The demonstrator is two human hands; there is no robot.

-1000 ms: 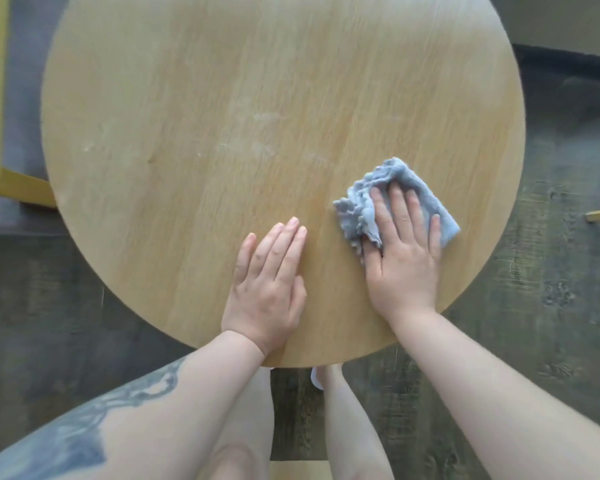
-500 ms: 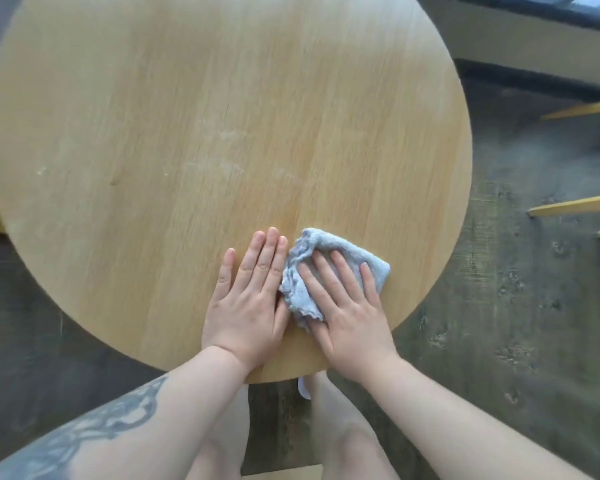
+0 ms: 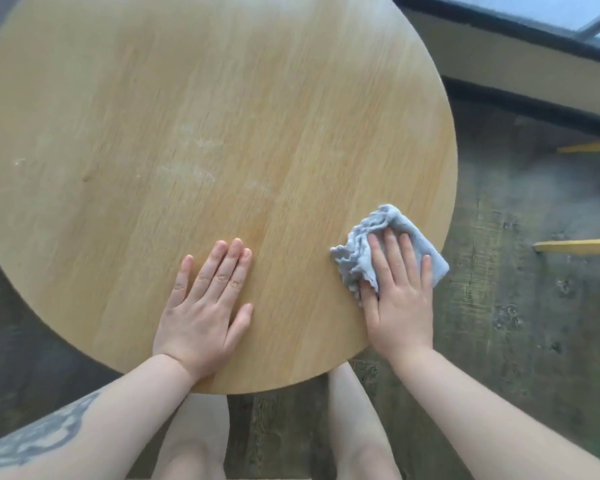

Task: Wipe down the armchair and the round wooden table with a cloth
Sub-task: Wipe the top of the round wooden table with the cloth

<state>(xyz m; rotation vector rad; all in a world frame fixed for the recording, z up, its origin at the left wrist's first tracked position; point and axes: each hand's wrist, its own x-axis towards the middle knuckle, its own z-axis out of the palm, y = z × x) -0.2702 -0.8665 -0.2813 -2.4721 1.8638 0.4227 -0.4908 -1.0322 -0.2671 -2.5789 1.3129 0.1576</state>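
Now the right hand point(image 3: 397, 289), fingers flat on the cloth point(image 3: 390, 245), has slid it back from beside the left hand point(image 3: 205, 306) to the table's point(image 3: 222, 116) near right edge. Left hand stays spread flat, bracing. Pale smears mid-table look unwiped; armchair not in view.

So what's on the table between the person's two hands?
Nothing: in the head view only bare wooden table lies between the left hand and the right hand, which presses the cloth.
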